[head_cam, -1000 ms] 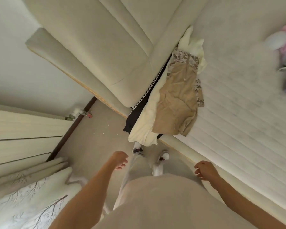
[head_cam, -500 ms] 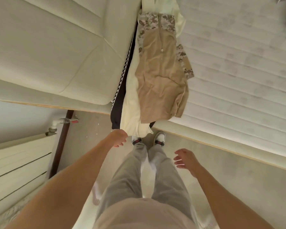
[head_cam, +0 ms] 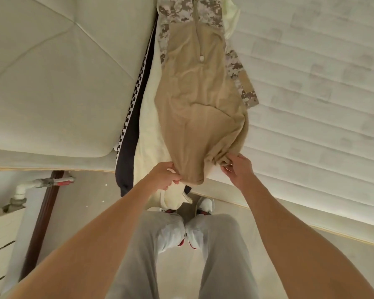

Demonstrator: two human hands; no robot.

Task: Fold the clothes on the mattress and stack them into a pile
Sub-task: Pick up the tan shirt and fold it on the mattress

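On the mattress edge: tan shirt (head_cam: pixel 194 117) lies lengthwise, camouflage shoulders at the far end, hem bunched at the near edge just above my feet.
Landmark: mattress (head_cam: pixel 311 93), quilted, pale, its near edge running across in front of me.
My left hand (head_cam: pixel 165 176): fingers curled round the left corner of the tan shirt's hem, pinching the cloth at the mattress's near edge.
My right hand (head_cam: pixel 238 169): fingers and thumb gripping the gathered right corner of the same hem, also at the near edge.
Under the tan shirt: cream garment (head_cam: pixel 148 126), spread on the mattress, its end hanging over the near edge towards my shoes.
Beside that, at the mattress's left side: dark garment (head_cam: pixel 134 126) with a black-and-white chequered stripe, also drooping over the edge.
Left of the mattress: padded headboard (head_cam: pixel 58 83), cream, touching the dark garment.
Below the mattress edge: my grey trousers (head_cam: pixel 143 255) and white shoes (head_cam: pixel 205 205) on the floor.
Far left of the mattress: white pipe (head_cam: pixel 30 184) with a red valve.
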